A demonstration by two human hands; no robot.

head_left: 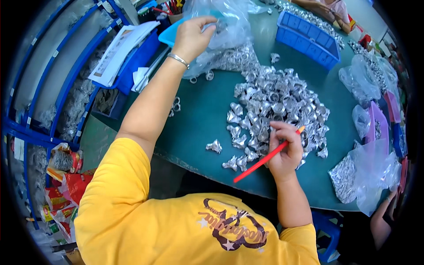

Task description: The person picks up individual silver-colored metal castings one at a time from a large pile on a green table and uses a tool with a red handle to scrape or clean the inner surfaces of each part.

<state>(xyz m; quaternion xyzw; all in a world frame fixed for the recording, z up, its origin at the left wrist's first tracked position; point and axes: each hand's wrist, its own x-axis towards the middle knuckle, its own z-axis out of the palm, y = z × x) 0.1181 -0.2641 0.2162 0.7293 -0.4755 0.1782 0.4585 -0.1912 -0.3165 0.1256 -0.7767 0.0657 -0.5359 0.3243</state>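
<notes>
A large heap of small silvery metal ring-like pieces [282, 99] covers the middle of the green table [190, 128]. My right hand [286, 154] is closed around a red pencil-like stick [256, 168] with an orange end, its fingertips at the near edge of the heap. At the far left my left hand [192, 37] reaches over a light-blue tray [168, 35], beside a clear plastic bag [229, 26] with more metal pieces in its mouth. The left fingers are curled; what they hold, if anything, I cannot make out. A few loose pieces [214, 146] lie apart from the heap.
A blue plastic basket [307, 39] stands behind the heap. At the right are filled plastic bags [344, 176] and a purple tray [377, 123]. Blue shelving [53, 84] and a blue bin with papers [119, 57] stand left. Other people's hands [324, 9] show across the table.
</notes>
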